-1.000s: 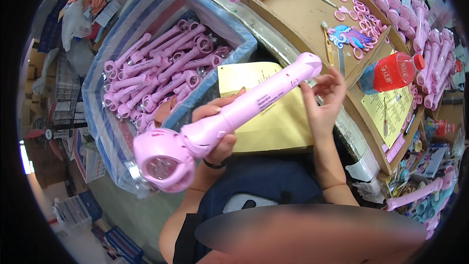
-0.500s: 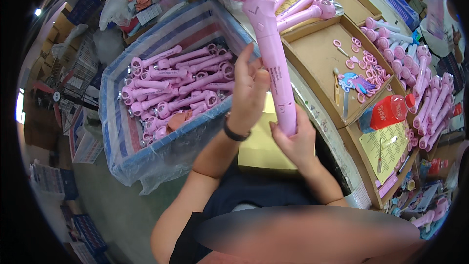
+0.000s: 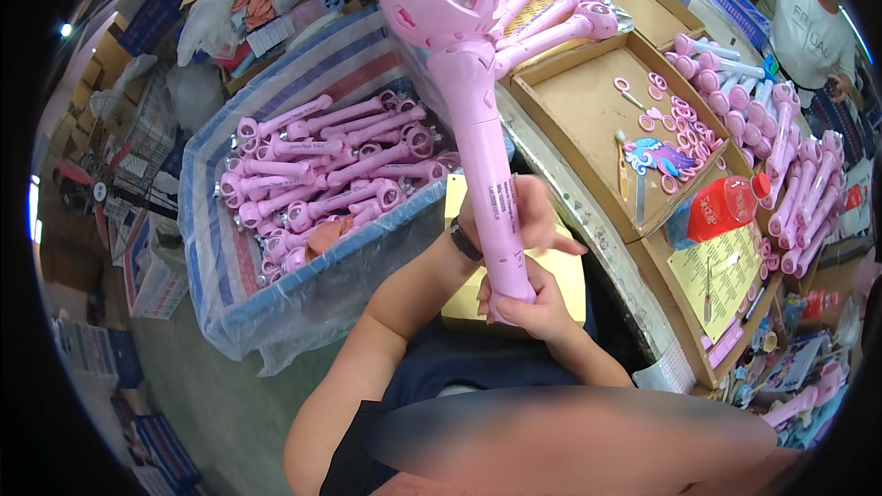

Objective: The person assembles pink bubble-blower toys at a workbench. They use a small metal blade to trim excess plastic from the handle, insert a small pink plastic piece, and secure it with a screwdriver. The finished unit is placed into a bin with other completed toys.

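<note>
A pink toy wand (image 3: 487,142) stands upright before me, its wide head with a clear round window at the top and small dark print down its handle. My right hand (image 3: 544,308) is closed round the handle's lower end. Behind the handle passes my left hand (image 3: 535,213), a dark band on its wrist; its slightly blurred fingers come out on the right side, one stretched out, and the palm is partly hidden. Below both hands lies a yellow box-like block (image 3: 560,289) at my lap.
At left, a striped, plastic-lined bin (image 3: 216,248) holds many pink wands (image 3: 340,152). Cardboard trays (image 3: 570,101) on the right bench carry pink rings (image 3: 694,133), tools and a red-labelled bottle (image 3: 721,211). More wands (image 3: 808,184) lie beyond. A person (image 3: 808,23) stands far right.
The wand has come lower and turned, so its head's window faces me more. My left hand has moved from left of the handle to behind it. A person has come into view at far right.
</note>
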Tool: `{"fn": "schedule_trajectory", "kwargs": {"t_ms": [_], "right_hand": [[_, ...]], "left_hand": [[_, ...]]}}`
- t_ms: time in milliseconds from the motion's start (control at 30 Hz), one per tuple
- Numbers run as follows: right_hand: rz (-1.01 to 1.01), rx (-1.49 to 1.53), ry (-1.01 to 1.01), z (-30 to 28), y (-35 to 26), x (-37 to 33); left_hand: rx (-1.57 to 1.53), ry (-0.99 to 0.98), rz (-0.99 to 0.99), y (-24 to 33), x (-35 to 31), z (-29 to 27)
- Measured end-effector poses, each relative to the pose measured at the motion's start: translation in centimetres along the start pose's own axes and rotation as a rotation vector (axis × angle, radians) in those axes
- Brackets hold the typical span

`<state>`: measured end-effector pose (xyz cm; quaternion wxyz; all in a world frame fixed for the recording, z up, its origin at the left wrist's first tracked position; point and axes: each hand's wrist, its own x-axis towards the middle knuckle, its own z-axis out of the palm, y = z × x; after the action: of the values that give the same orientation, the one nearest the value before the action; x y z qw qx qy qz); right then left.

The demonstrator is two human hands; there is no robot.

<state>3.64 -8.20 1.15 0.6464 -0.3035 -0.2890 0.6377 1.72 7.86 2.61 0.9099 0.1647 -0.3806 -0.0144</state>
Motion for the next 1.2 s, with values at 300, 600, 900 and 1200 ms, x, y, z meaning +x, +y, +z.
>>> {"fn": "schedule_trajectory", "kwargs": {"t_ms": [300,600,900,1200], "right_hand": [[-0.217,-0.58,0.348,-0.9,1.5,-0.7],[0.032,-0.157,-0.145,-2.5,0.0,-4.0],[-0.302,-0.244,0.356,-4.6,-7.9,-13.4],[-0.598,-0.595,1.438,-21.3,-30.7,-19.0]], "left_hand": [[0.982,1.1,0.282,-3.6,-2.8,4.2],[0.338,0.307,0.257,-3.2,-1.1,3.8],[1.878,0.677,0.145,-4.7,1.6,3.4],[1.604,1.106,0.045,-2.9,-5.1,4.4]]}}
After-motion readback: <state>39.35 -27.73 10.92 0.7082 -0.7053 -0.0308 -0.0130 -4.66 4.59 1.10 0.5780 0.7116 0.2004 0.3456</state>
